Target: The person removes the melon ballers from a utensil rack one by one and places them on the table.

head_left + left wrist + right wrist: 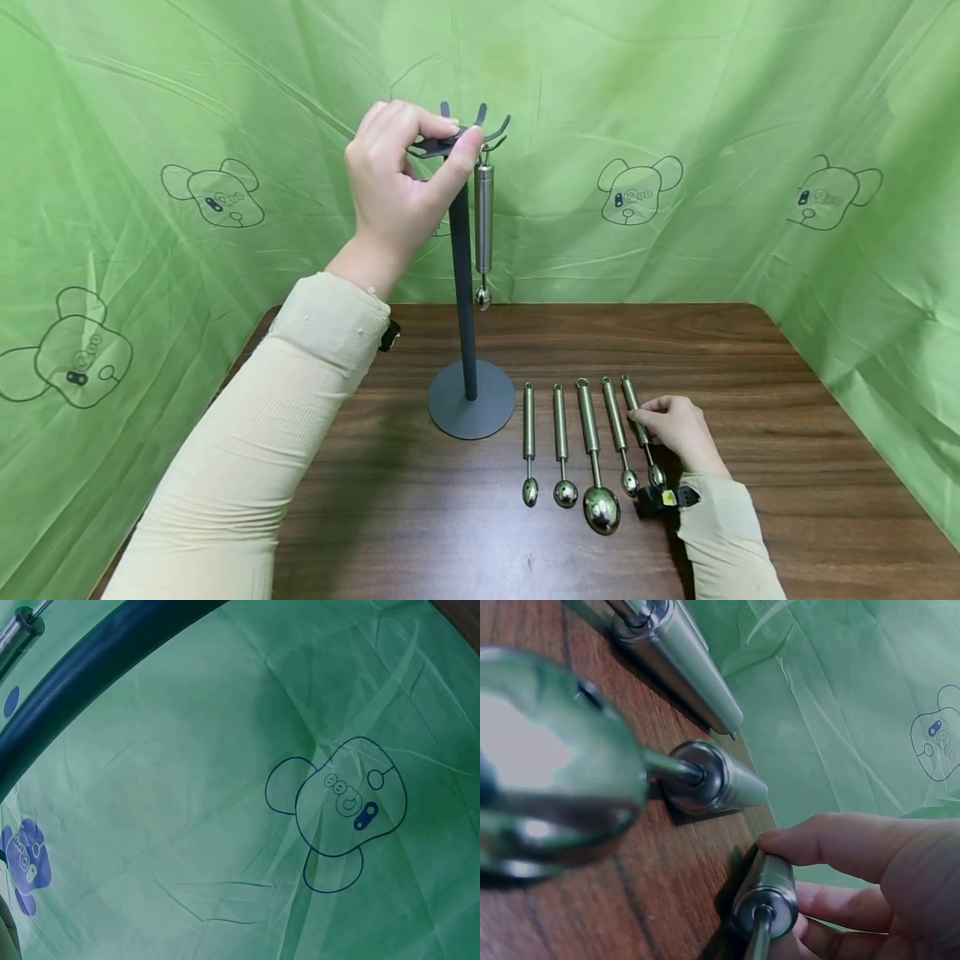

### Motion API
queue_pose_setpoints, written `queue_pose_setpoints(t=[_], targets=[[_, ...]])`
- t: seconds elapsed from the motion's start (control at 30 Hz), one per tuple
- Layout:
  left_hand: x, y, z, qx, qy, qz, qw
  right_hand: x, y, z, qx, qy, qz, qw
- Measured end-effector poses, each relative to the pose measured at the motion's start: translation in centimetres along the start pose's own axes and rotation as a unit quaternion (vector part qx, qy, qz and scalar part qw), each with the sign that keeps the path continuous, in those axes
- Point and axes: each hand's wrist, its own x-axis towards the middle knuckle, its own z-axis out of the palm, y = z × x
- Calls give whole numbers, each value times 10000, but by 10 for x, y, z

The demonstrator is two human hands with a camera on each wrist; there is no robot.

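At the top of a dark metal utensil stand (462, 283), my left hand (397, 171) pinches the hooked ring between thumb and fingers. A steel melon baller (484, 218) with a long handle hangs from a hook just right of that thumb. Down on the table, my right hand (681, 429) pinches the handle of the rightmost melon baller (767, 889) between thumb and fingers. Its small scoop end points toward me. To its left several steel scoops lie in a row, among them a large oval scoop (602, 508) with its rounded back up.
The stand's round base (471, 421) rests on the brown wooden table (810, 400), left of the row. Green cloth (555, 75) printed with bear outlines encloses the back and sides. In the left wrist view the pole (90, 667) crosses the upper left corner.
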Motion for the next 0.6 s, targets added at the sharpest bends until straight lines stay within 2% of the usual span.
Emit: queue_pose_setpoints(t=[0.6], targets=[[0,1,0,-10,-4,-83,10000,-1,1,-4,323,-156,126,9993]])
